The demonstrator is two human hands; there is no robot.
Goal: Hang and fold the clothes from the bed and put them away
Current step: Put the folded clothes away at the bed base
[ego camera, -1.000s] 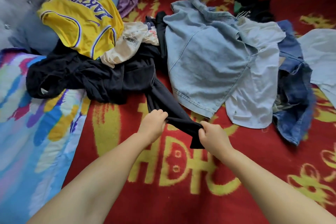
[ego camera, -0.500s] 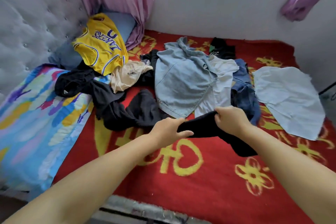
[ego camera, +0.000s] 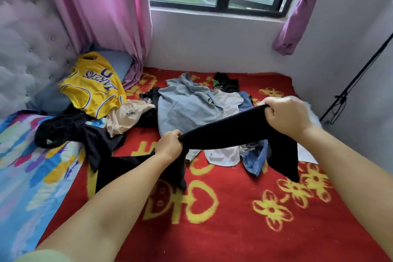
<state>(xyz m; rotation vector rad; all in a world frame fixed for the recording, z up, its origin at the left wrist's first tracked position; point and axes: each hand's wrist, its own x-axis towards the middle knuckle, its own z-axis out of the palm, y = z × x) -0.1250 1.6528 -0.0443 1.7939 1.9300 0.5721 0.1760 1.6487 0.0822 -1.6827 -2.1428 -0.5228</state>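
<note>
Since half a second ago both hands have risen and drawn apart, lifting the long black fabric garment (ego camera: 231, 132) off the red blanket with yellow flower and heart patterns (ego camera: 212, 229) so that it now stretches taut between them.

Well to the left of the left fingers lies a blue quilt with bright multicoloured patches (ego camera: 25, 166), and beyond it a yellow basketball jersey with purple lettering (ego camera: 93, 87) leans on a pale blue pillow (ego camera: 119, 62) against the grey tufted headboard (ego camera: 27, 53). Below the jersey, another black garment (ego camera: 70, 132) sprawls from the quilt onto the blanket, with a crumpled beige garment (ego camera: 125, 116) beside it.

The left hand (ego camera: 169, 144) has its fingers curled tight round one end of the held garment; from there the cloth drops down behind the forearm onto the blanket. Just beyond the left fingers lies a light blue denim shirt (ego camera: 187, 108), overlapping a white garment (ego camera: 225, 155) and darker blue jeans (ego camera: 254, 157) that show below the stretched cloth.

The right hand (ego camera: 287, 116), higher than the left, clenches the other end in a fist, and a loose length hangs down from under the wrist, clear of the blanket. Behind the right fingers a pale cloth (ego camera: 306, 155) is mostly hidden.
</note>
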